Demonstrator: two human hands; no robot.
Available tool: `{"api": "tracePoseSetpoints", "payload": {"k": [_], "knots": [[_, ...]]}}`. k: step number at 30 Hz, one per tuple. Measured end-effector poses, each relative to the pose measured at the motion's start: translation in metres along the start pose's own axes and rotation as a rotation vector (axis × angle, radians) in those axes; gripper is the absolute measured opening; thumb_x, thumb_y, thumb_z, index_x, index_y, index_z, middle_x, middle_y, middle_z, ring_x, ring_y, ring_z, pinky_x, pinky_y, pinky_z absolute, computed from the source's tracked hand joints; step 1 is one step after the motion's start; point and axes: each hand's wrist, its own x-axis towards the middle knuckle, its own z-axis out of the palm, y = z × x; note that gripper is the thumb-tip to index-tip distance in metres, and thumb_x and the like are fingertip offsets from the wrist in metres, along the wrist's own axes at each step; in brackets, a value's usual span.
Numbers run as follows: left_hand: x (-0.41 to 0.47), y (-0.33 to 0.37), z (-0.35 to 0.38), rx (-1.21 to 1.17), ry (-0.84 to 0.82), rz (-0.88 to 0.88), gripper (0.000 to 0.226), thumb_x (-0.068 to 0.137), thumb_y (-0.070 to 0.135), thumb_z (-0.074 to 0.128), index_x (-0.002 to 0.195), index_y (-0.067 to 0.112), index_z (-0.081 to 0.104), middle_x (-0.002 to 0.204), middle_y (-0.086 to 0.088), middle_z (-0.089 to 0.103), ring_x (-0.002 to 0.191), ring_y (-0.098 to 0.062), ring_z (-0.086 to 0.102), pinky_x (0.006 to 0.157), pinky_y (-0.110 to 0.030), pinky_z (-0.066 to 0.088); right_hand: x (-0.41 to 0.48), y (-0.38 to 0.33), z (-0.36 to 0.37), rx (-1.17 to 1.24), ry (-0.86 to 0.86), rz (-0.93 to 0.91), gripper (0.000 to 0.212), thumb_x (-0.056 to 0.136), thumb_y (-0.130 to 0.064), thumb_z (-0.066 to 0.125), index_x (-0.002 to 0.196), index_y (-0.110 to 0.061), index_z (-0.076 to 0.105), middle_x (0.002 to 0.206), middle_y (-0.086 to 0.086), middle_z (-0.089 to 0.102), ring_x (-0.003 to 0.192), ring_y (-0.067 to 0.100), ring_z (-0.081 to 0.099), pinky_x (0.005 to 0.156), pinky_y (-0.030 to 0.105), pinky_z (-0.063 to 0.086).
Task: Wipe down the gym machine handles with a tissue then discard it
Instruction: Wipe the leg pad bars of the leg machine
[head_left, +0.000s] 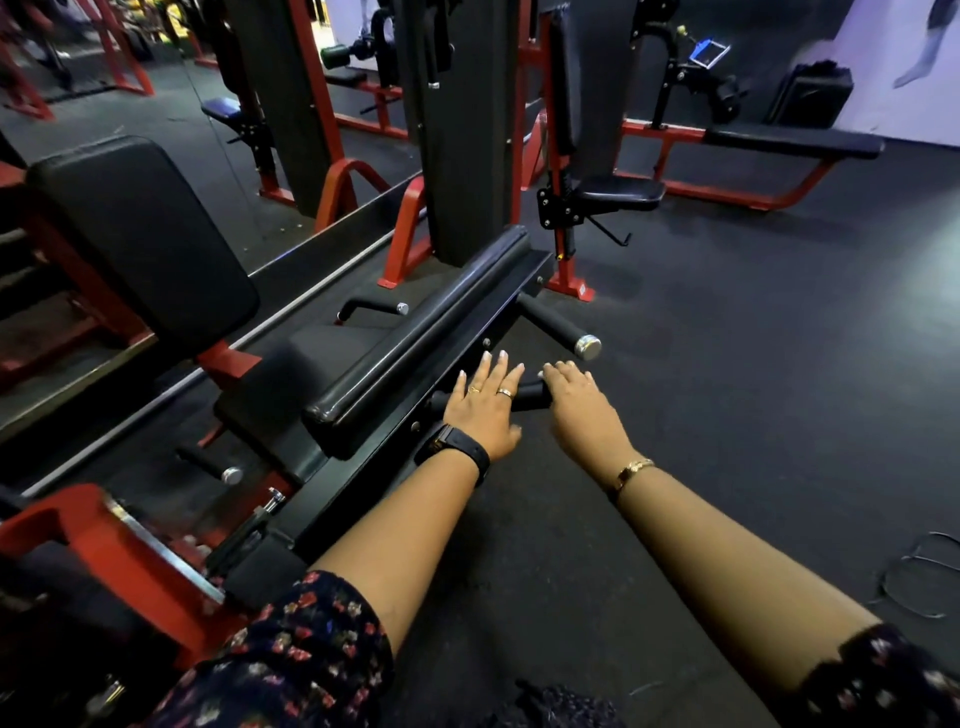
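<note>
The left hand (485, 410) lies flat, fingers spread, across the near handle (530, 395), probably steadying it. The right hand (576, 400) curls over its outer end, as if rubbing. No tissue shows; it may be hidden under a palm. The handle's grip looks matte black. Beyond it, a second handle (558, 325) ends in a chrome cap (588, 347).

Dim gym, dark rubber floor (753, 364), red-framed machines (618, 192) with black pads beyond, flat bench (795, 141) by pale wall (878, 47), far right.
</note>
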Motion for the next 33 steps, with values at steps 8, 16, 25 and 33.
{"api": "tracePoseSetpoints", "payload": {"k": [8, 16, 25, 33], "knots": [[-0.006, 0.000, 0.012, 0.041, 0.064, 0.003, 0.093, 0.091, 0.035, 0.060, 0.154, 0.028, -0.007, 0.162, 0.000, -0.015, 0.148, -0.024, -0.017, 0.118, -0.041, -0.008, -0.031, 0.002, 0.022, -0.094, 0.161, -0.167, 0.060, 0.084, -0.001, 0.025, 0.143, 0.001, 0.038, 0.147, 0.020, 0.040, 0.139, 0.034, 0.033, 0.113, 0.044, 0.024], [-0.005, -0.001, 0.014, 0.064, 0.045, 0.011, 0.100, 0.088, 0.039, 0.062, 0.153, 0.030, -0.013, 0.161, 0.000, -0.020, 0.147, -0.025, -0.019, 0.118, -0.042, -0.009, -0.007, 0.002, 0.006, 0.167, 0.071, 0.046, 0.049, 0.093, 0.000, 0.040, 0.142, -0.006, 0.038, 0.143, 0.016, 0.042, 0.135, 0.033, 0.037, 0.107, 0.042, 0.034], [-0.005, -0.001, 0.013, 0.064, 0.035, 0.012, 0.099, 0.089, 0.040, 0.061, 0.152, 0.029, -0.014, 0.160, 0.000, -0.021, 0.147, -0.025, -0.020, 0.118, -0.041, -0.010, -0.013, -0.009, 0.027, 0.487, 0.156, 0.057, 0.059, 0.092, 0.001, 0.041, 0.149, -0.002, 0.026, 0.154, 0.016, 0.026, 0.145, 0.025, 0.017, 0.112, 0.022, 0.013], [-0.003, -0.003, 0.015, 0.083, 0.041, 0.016, 0.099, 0.088, 0.044, 0.060, 0.149, 0.033, -0.018, 0.160, 0.001, -0.020, 0.147, -0.024, -0.020, 0.119, -0.041, -0.007, -0.027, -0.025, 0.030, 1.122, 0.226, 0.433, 0.064, 0.094, -0.011, 0.054, 0.150, -0.019, 0.026, 0.152, -0.001, 0.033, 0.138, 0.013, 0.031, 0.106, 0.017, 0.024]]}}
